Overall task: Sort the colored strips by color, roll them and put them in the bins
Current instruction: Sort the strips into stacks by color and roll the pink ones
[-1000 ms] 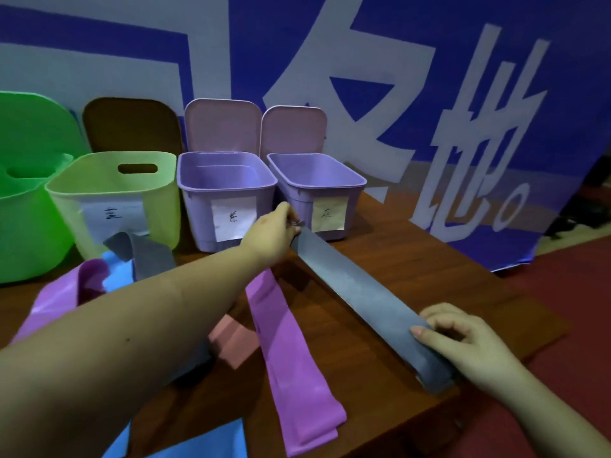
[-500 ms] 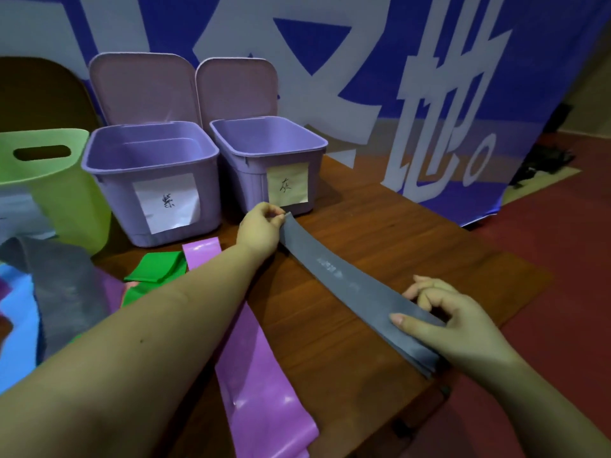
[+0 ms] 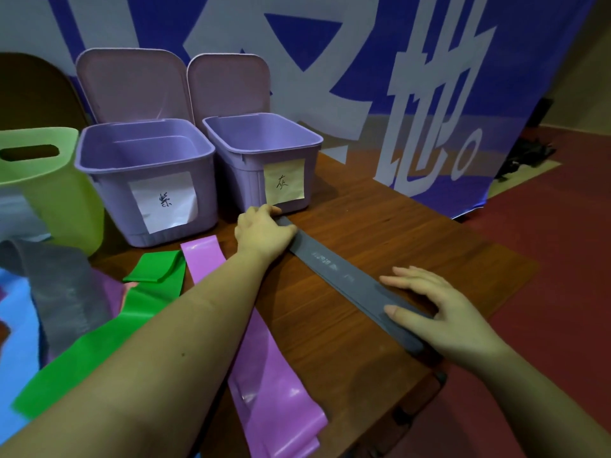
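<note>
A long grey strip (image 3: 344,276) lies flat and diagonal on the wooden table (image 3: 396,233). My left hand (image 3: 263,234) grips its far end, just in front of the purple bin with the yellow label (image 3: 231,166). My right hand (image 3: 439,314) presses the strip's near end with straight, spread fingers, the thumb lying on the strip. A purple strip (image 3: 267,375) runs under my left forearm. A green strip (image 3: 99,332), a second grey strip (image 3: 62,285) and a blue strip (image 3: 15,305) lie in a heap at the left.
A purple bin with a white label (image 3: 109,193) and a light green bin (image 3: 66,200) stand left of the yellow-labelled one; both purple bins show nothing inside, lids up. A blue and white banner hangs behind. The table's edge runs close to my right hand, red floor beyond.
The grey strip, held stretched above the table before, now lies flat on it. My right hand's fingers have straightened and spread over its near end. The view has shifted right.
</note>
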Demonstrator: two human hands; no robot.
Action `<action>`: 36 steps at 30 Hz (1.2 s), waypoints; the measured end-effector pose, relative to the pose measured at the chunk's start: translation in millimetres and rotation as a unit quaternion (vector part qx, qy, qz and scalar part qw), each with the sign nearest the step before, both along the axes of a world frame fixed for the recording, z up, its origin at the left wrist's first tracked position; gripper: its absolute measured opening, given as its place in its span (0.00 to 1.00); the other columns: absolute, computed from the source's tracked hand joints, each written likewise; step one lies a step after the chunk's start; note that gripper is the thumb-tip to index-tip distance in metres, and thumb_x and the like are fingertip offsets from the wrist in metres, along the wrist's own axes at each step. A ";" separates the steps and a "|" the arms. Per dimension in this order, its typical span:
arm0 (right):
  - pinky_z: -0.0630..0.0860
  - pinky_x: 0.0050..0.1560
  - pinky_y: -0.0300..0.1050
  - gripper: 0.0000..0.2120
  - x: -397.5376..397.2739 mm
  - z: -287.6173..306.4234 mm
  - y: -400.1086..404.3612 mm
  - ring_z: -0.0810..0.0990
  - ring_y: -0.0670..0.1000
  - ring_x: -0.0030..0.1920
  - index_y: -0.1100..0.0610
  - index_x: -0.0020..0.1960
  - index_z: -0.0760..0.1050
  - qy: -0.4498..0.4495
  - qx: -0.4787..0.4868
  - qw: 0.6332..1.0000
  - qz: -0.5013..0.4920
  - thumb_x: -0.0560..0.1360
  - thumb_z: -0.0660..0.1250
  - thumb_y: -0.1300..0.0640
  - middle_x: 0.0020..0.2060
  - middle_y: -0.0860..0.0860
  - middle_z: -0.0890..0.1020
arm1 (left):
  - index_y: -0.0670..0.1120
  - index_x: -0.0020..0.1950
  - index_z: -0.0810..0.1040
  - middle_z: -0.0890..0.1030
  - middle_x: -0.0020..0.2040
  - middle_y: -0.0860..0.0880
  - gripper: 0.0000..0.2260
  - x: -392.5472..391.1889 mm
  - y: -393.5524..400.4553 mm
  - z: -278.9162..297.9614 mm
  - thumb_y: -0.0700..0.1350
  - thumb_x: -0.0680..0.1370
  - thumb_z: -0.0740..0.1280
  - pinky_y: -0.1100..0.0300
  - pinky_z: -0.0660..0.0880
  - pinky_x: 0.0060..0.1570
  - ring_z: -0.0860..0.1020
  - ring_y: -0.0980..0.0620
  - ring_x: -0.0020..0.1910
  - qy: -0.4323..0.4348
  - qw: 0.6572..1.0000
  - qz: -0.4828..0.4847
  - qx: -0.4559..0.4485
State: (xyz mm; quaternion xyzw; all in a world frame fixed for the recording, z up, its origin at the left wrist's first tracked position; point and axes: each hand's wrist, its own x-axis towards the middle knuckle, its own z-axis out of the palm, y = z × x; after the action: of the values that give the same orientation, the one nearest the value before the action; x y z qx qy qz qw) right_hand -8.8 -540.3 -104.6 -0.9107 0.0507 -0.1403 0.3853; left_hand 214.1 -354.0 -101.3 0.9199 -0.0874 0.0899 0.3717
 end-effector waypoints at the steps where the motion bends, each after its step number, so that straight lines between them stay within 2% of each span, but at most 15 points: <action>1: 0.57 0.66 0.36 0.19 0.0 0.1 0.9 0.59 0.36 0.70 0.36 0.58 0.74 0.005 -0.002 1.000 0.000 0.69 0.73 0.49 0.63 0.35 0.70 | 0.51 0.60 0.75 0.71 0.63 0.46 0.20 -0.9 -0.4 0.8 0.54 0.70 0.70 0.54 0.61 0.66 0.66 0.45 0.66 0.000 1.000 0.001 0.011; 3: 0.56 0.69 0.39 0.20 0.5 -0.7 2.5 0.56 0.35 0.71 0.34 0.58 0.73 0.016 -0.008 1.000 -0.001 0.68 0.71 0.43 0.65 0.34 0.68 | 0.51 0.57 0.74 0.70 0.62 0.46 0.20 -2.7 -2.1 1.5 0.57 0.69 0.71 0.54 0.60 0.65 0.64 0.45 0.65 -0.006 1.000 -0.005 0.028; 5: 0.54 0.70 0.40 0.19 1.2 -1.4 3.8 0.55 0.35 0.72 0.33 0.58 0.73 0.023 -0.017 1.000 -0.003 0.68 0.70 0.42 0.66 0.34 0.67 | 0.51 0.56 0.74 0.69 0.61 0.47 0.22 -5.4 -2.3 2.3 0.62 0.69 0.70 0.54 0.60 0.65 0.64 0.46 0.65 -0.002 0.997 -0.031 0.077; 11: 0.58 0.73 0.46 0.19 1.8 1.2 6.1 0.58 0.41 0.72 0.40 0.59 0.76 0.035 -0.032 0.999 -0.017 0.69 0.73 0.48 0.66 0.39 0.71 | 0.50 0.69 0.68 0.66 0.67 0.45 0.34 -13.6 8.4 14.9 0.70 0.70 0.62 0.50 0.60 0.68 0.64 0.43 0.68 0.053 0.969 -0.123 0.207; 14: 0.58 0.73 0.49 0.18 3.1 6.2 8.6 0.60 0.44 0.72 0.40 0.58 0.76 0.056 -0.023 0.998 -0.022 0.69 0.74 0.48 0.66 0.42 0.71 | 0.48 0.76 0.59 0.58 0.75 0.43 0.38 -33.9 7.5 25.8 0.71 0.74 0.54 0.47 0.52 0.73 0.56 0.42 0.74 0.059 0.934 -0.150 0.319; 16: 0.59 0.73 0.51 0.16 3.4 10.7 9.8 0.61 0.45 0.72 0.37 0.54 0.76 0.074 0.001 0.997 -0.019 0.68 0.75 0.48 0.67 0.43 0.71 | 0.49 0.77 0.55 0.52 0.78 0.43 0.37 -53.6 10.4 35.9 0.69 0.75 0.53 0.47 0.46 0.74 0.49 0.42 0.76 0.037 0.932 -0.166 0.320; 18: 0.62 0.71 0.52 0.13 2.4 14.8 10.5 0.65 0.46 0.70 0.37 0.49 0.78 0.097 0.043 0.994 -0.018 0.68 0.75 0.49 0.66 0.44 0.72 | 0.49 0.77 0.55 0.51 0.78 0.43 0.34 -75.9 22.4 47.1 0.66 0.76 0.55 0.48 0.46 0.74 0.49 0.42 0.76 0.005 0.944 -0.180 0.277; 22: 0.67 0.64 0.47 0.08 7.1 25.0 7.0 0.70 0.50 0.67 0.47 0.48 0.83 0.135 0.138 0.980 -0.041 0.69 0.75 0.53 0.66 0.47 0.73 | 0.50 0.73 0.64 0.58 0.76 0.45 0.28 -119.3 71.1 70.7 0.60 0.76 0.62 0.56 0.51 0.73 0.55 0.46 0.75 -0.022 0.959 -0.203 0.197; 24: 0.67 0.63 0.47 0.07 9.0 26.4 10.7 0.72 0.52 0.66 0.50 0.49 0.82 0.142 0.143 0.978 -0.063 0.71 0.73 0.53 0.65 0.50 0.74 | 0.49 0.71 0.67 0.62 0.74 0.46 0.26 -141.7 115.9 78.2 0.59 0.76 0.64 0.58 0.54 0.71 0.59 0.47 0.73 -0.030 0.964 -0.195 0.178; 26: 0.70 0.61 0.48 0.09 12.3 29.0 22.8 0.75 0.53 0.61 0.54 0.50 0.81 0.140 0.096 0.982 -0.087 0.71 0.73 0.53 0.61 0.52 0.78 | 0.47 0.69 0.70 0.68 0.70 0.47 0.29 -159.8 163.9 80.8 0.61 0.73 0.65 0.61 0.57 0.69 0.64 0.48 0.71 -0.020 0.968 -0.176 0.175; 28: 0.72 0.59 0.49 0.14 20.2 30.3 45.0 0.77 0.55 0.59 0.54 0.53 0.80 0.107 -0.041 0.987 -0.114 0.70 0.73 0.50 0.58 0.53 0.80 | 0.46 0.66 0.73 0.72 0.67 0.47 0.33 -174.9 209.9 78.4 0.65 0.68 0.60 0.63 0.59 0.66 0.68 0.49 0.68 -0.001 0.975 -0.142 0.172; 30: 0.65 0.64 0.50 0.15 28.9 35.7 81.2 0.71 0.56 0.65 0.52 0.56 0.79 0.034 -0.198 0.970 -0.136 0.70 0.72 0.50 0.60 0.53 0.79 | 0.45 0.65 0.74 0.74 0.65 0.47 0.30 -186.0 250.7 74.2 0.63 0.70 0.63 0.64 0.60 0.64 0.70 0.49 0.66 0.019 0.980 -0.105 0.165; 32: 0.56 0.70 0.51 0.17 39.2 45.1 122.7 0.63 0.56 0.71 0.51 0.59 0.77 -0.021 -0.248 0.961 -0.123 0.70 0.70 0.51 0.64 0.54 0.74 | 0.46 0.65 0.74 0.74 0.66 0.47 0.21 -194.4 283.1 69.1 0.54 0.76 0.67 0.64 0.62 0.63 0.71 0.50 0.65 0.042 0.984 -0.070 0.156; 34: 0.47 0.73 0.54 0.21 48.8 57.9 158.5 0.56 0.56 0.74 0.50 0.63 0.73 0.004 -0.304 0.944 -0.125 0.71 0.68 0.48 0.69 0.53 0.68 | 0.47 0.65 0.74 0.74 0.66 0.48 0.19 -198.8 305.4 62.7 0.51 0.77 0.67 0.64 0.63 0.62 0.71 0.51 0.65 0.055 0.988 -0.040 0.135; 36: 0.44 0.73 0.58 0.25 54.7 70.9 181.1 0.54 0.57 0.75 0.50 0.67 0.70 0.060 -0.381 0.912 -0.139 0.72 0.65 0.45 0.71 0.53 0.66 | 0.47 0.64 0.74 0.74 0.66 0.49 0.18 -200.6 320.8 52.9 0.51 0.76 0.68 0.63 0.65 0.61 0.71 0.52 0.65 0.062 0.992 -0.017 0.109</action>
State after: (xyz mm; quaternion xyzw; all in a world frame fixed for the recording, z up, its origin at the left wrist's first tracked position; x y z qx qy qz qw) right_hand 45.8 -359.2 -33.7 -0.9787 0.1429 -0.1460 -0.0185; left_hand 13.4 -33.1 -48.5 0.9572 -0.0887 0.0162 0.2749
